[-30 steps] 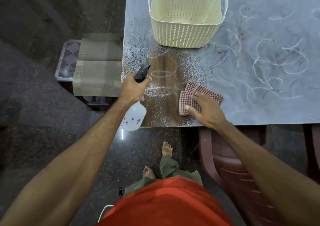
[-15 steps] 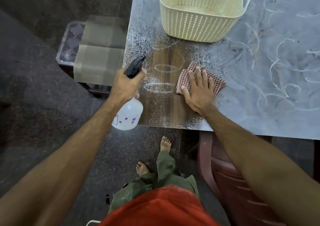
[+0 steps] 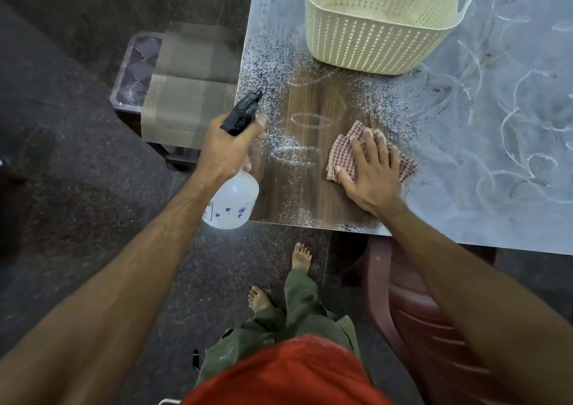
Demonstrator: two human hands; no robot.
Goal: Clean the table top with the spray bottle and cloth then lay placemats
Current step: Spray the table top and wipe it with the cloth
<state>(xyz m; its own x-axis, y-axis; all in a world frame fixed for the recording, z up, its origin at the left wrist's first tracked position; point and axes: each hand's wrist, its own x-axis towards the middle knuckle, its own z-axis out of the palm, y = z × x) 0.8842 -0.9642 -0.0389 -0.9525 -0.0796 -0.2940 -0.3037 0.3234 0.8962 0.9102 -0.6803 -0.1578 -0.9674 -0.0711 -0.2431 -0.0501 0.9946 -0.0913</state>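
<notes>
The table top (image 3: 483, 187) is coated in white powder, with a wiped brown wooden patch near its left front corner. My right hand (image 3: 370, 172) lies flat with straight fingers on a red checked cloth (image 3: 342, 150), pressing it onto that patch. My left hand (image 3: 228, 151) grips a white spray bottle (image 3: 231, 203) by its black trigger head, holding it off the table's left front corner with the nozzle aimed over the table. Beige woven placemats (image 3: 189, 94) lie stacked on a stool left of the table.
A cream perforated plastic basket (image 3: 378, 32) stands on the table behind the wiped patch. A stool (image 3: 136, 63) holds the placemats. A maroon plastic chair (image 3: 434, 327) sits under the table's front edge by my right arm. My bare feet stand on dark stone floor.
My right hand slid the cloth away from me across the wiped patch, then a little to the right. The left hand keeps the bottle in about the same place.
</notes>
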